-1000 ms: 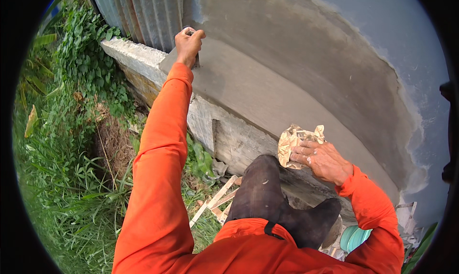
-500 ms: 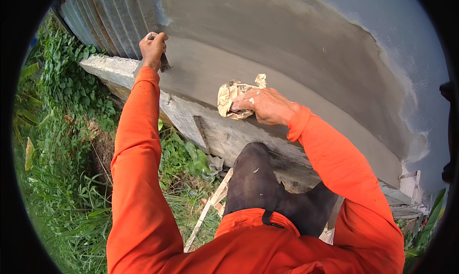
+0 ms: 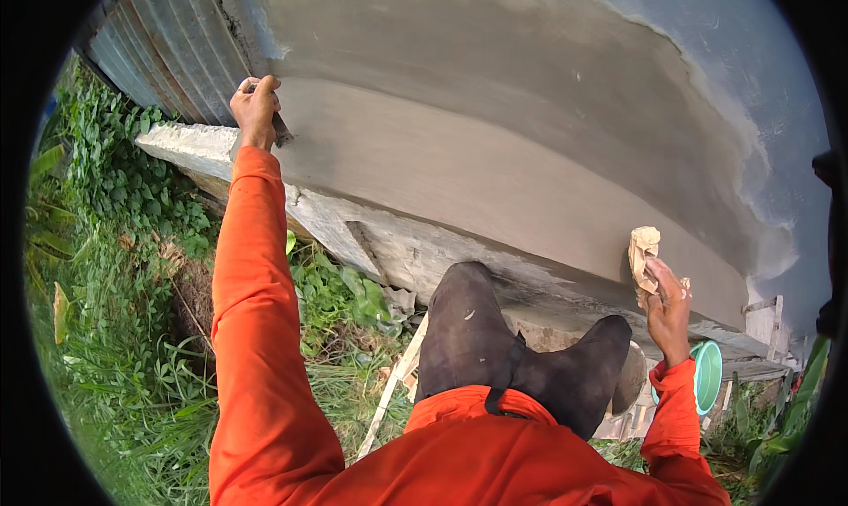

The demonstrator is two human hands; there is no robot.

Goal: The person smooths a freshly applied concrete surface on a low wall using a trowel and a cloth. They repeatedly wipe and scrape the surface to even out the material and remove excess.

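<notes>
My left hand (image 3: 256, 115) is closed around a small dark flat-edged tool (image 3: 282, 132) at the far left of the smooth grey cement ledge (image 3: 459, 166). Only the tool's edge shows beside my fingers, so its exact kind is unclear. On the right, my right hand (image 3: 670, 316) grips a crumpled piece of tan paper (image 3: 644, 257) at the ledge's front edge. White smears mark the fingers. Whether the paper presses on the cement I cannot tell.
Corrugated metal sheeting (image 3: 168, 51) borders the ledge at upper left. A damp grey patch (image 3: 495, 64) covers the wall behind. Below lie grass and vines (image 3: 132, 347) and a wooden strip (image 3: 395, 387). A teal basin (image 3: 707, 378) stands beside my right forearm.
My right hand has swept right along the ledge and closer to me, carrying the crumpled paper. The teal basin has come into view. My left hand keeps its place near the metal sheeting.
</notes>
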